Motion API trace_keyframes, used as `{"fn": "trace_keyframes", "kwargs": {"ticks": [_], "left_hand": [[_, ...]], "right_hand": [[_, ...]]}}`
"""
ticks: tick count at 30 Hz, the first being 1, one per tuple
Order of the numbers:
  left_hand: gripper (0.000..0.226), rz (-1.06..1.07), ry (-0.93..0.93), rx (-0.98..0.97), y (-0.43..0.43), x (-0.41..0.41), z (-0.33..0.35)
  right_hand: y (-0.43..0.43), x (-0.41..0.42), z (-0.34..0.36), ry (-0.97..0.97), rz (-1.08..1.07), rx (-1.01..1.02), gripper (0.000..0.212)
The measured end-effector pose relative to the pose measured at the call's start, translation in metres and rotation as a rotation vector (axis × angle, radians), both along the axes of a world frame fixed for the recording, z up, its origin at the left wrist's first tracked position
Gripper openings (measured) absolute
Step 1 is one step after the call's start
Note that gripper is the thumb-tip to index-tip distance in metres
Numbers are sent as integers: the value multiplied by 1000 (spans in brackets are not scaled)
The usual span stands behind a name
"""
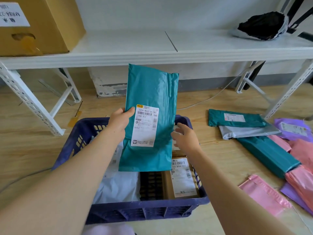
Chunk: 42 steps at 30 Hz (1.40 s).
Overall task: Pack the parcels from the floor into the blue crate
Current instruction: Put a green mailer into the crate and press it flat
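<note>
My left hand [120, 121] grips the left edge of a teal parcel [152, 92] with a white shipping label, held upright above the blue crate [145, 209]. My right hand [185, 138] hovers open just right of the parcel's lower edge, fingers spread, holding nothing. Inside the crate lie a white bag [118, 185] on the left and a brown cardboard box [183, 178] with a label on the right, with bare crate floor between them. On the floor to the right lie more parcels: a teal one [235, 118], a grey one [247, 131], another long teal one [269, 155], and pink [264, 194] and purple [294, 128] ones.
A white metal shelf [152, 56] stands just behind the crate, with slotted legs left [32, 102] and right [288, 94]. A cardboard box [39, 26] and a black-and-grey bag [260, 26] sit on it. A white cable [211, 97] runs along the wooden floor.
</note>
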<state>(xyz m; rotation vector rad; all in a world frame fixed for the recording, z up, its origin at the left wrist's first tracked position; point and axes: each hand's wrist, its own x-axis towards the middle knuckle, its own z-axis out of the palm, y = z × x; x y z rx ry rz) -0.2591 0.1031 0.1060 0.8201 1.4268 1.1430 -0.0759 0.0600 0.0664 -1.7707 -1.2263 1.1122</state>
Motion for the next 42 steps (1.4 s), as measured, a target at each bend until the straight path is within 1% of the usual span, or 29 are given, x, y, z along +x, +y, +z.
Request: {"fn": "trace_keyframes", "kwargs": {"ticks": [3, 6, 10, 13, 17, 19, 21, 23, 27, 29, 32, 35, 37, 38, 42], "left_hand": [[5, -24, 5, 48, 6, -10, -1], [7, 19, 25, 47, 7, -21, -21], [11, 63, -36, -103, 5, -25, -70], [9, 76, -10, -209, 7, -26, -103], [12, 59, 130, -274, 2, -28, -135], [16, 44, 230, -259, -1, -27, -144], [23, 12, 367, -225, -3, -29, -148], [24, -52, 435, -221, -5, -34, -151], [12, -222, 372, -338, -11, -43, -164], [9, -230, 326, -379, -12, -41, -170], [9, -204, 311, -393, -9, -32, -178], [15, -180, 314, -393, -6, -21, -184], [19, -217, 390, -375, -5, -17, -189], [22, -277, 480, -357, -5, -17, -191], [37, -533, 982, -299, 0, -19, -185]], "right_hand": [[3, -4, -3, 20, 20, 3, 46], [4, -11, -12, -18, 52, 20, 43], [4, -23, -31, -113, 116, -2, 47], [5, -28, -46, -214, 178, -33, 48], [4, -34, -61, -386, 275, -67, 46], [5, -42, -65, -473, 314, -76, 46], [8, -49, -68, -547, 373, -101, 45], [10, -55, -69, -619, 441, -150, 42], [14, -61, -74, -736, 539, -211, 33], [14, -66, -76, -751, 563, -230, 34], [16, -70, -77, -744, 584, -260, 39], [18, -72, -81, -755, 604, -283, 39], [20, -74, -85, -763, 616, -295, 39], [20, -75, -88, -764, 621, -295, 40], [21, -81, -101, -758, 654, -288, 43]]}}
